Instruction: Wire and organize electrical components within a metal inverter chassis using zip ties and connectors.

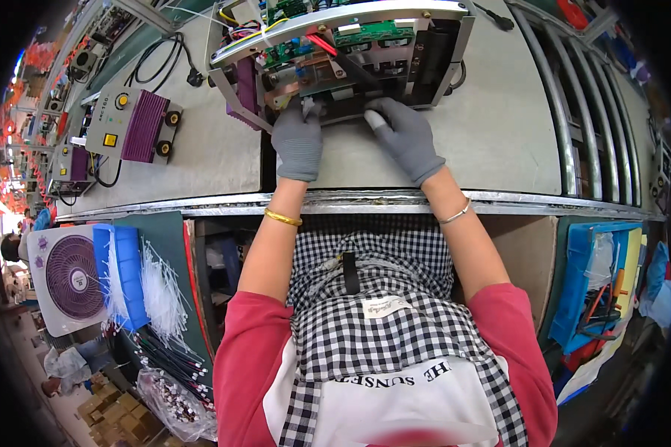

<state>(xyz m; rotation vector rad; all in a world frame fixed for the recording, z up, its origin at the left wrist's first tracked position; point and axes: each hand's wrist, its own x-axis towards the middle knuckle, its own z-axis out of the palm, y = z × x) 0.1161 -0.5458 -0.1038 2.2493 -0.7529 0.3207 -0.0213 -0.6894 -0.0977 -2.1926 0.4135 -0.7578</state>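
In front of me on the bench stands an open machine chassis with a metal frame, green circuit boards, thick red-and-black cables and a purple side panel. Both my hands wear grey gloves. My left hand reaches into the chassis's lower left corner, fingers bent together by a copper-coloured part; whatever they pinch is too small to make out. At the near lower edge, my right hand has its thumb in front of a dark strip and its fingers curled over it.
A finished-looking grey and purple machine sits left, near a black power cord. Metal rollers run along the right. Below the bench hang a blue bin with white cable ties and a blue tool bin. A fan stands far left.
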